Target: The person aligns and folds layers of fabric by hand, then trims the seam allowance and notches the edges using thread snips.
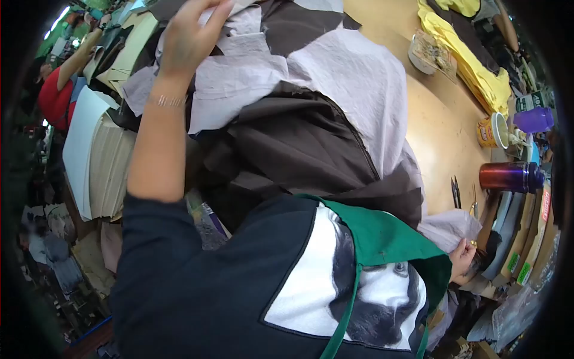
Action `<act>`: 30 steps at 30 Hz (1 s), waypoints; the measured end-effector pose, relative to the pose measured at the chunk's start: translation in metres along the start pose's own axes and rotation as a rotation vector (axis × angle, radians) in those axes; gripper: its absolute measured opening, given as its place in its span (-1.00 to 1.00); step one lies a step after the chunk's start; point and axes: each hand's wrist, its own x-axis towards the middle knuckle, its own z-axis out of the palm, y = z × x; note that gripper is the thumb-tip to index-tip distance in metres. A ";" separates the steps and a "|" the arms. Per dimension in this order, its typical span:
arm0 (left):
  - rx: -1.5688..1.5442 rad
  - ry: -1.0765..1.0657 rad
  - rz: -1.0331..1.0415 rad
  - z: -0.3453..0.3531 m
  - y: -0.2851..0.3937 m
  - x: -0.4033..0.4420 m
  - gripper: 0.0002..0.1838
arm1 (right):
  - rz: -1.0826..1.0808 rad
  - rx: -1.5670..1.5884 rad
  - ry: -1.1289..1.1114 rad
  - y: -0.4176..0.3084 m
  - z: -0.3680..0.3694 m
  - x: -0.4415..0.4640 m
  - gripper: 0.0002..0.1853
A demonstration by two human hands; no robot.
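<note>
A dark brown garment (287,143) with pale grey-lilac lining pieces (365,78) lies across the wooden table (439,137), its near edge against my body. My left hand (194,33) is raised at the top, over the far left part of the cloth. Its thumb and fingers close on a pale piece at the frame's upper edge. At the lower right, my right hand (462,258) pinches a corner of the pale lining (451,229) beside the table edge. Part of that hand is hidden behind the green apron (382,233).
Scissors (455,192), a purple-red flask (508,178), a yellow cup (493,131) and a clear tub (427,54) stand at the right, near yellow cloth (472,60). Stacked panels (101,161) are at the left. A person in red (57,90) is beyond.
</note>
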 end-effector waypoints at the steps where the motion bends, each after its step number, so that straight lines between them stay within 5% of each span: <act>1: 0.066 -0.031 -0.026 -0.016 -0.006 -0.020 -0.75 | 0.007 0.069 -0.018 0.001 0.002 -0.003 -0.73; 2: 0.054 -0.131 -0.263 -0.032 -0.016 -0.041 -0.73 | 0.015 0.140 -0.032 -0.001 0.002 -0.003 -0.73; 5: -0.077 0.094 -0.733 -0.058 -0.054 -0.113 -0.72 | 0.028 0.152 -0.071 -0.005 0.001 -0.003 -0.71; 8: -0.252 0.153 -0.748 -0.049 -0.045 -0.151 -0.75 | 0.058 -0.019 -0.144 -0.009 -0.006 0.005 -0.69; 14: 0.063 -0.203 -0.119 -0.003 -0.003 -0.123 -0.69 | -0.034 -0.051 -0.196 -0.031 -0.010 0.012 -0.71; 17: 0.199 -0.404 -0.093 0.041 -0.003 -0.133 -0.64 | -0.037 -0.012 -0.170 -0.018 -0.012 0.016 -0.70; 23: 0.263 -0.247 0.097 0.056 -0.030 -0.143 -0.85 | 0.002 0.363 -0.098 -0.006 -0.013 -0.010 -0.85; 28: 0.547 -0.067 0.145 -0.008 -0.034 -0.073 -0.86 | 0.094 0.131 -0.087 -0.047 -0.024 -0.012 -0.79; 30: 0.574 0.069 0.315 -0.032 -0.010 -0.033 -0.88 | 0.049 0.013 -0.060 -0.059 -0.021 -0.004 -0.77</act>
